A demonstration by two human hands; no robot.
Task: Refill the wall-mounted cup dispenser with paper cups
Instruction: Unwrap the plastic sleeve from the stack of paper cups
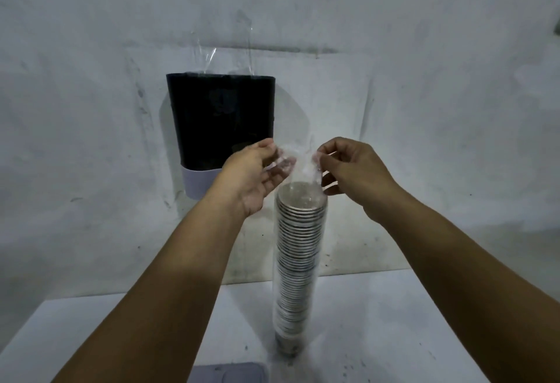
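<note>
A tall stack of paper cups [298,261] in a clear plastic sleeve [300,161] stands upright on the white table [378,322]. Above the stack's top, my left hand [257,173] and my right hand [354,170] each pinch one side of the sleeve's loose upper end. The black cup dispenser [218,119] with a pale lower band hangs on the wall just behind and left of my left hand. Clear plastic [224,55] sticks up out of the dispenser's top.
The grey, stained wall [424,94] stands right behind the table. A grey flat object [230,373] lies at the table's near edge, partly cut off by the frame.
</note>
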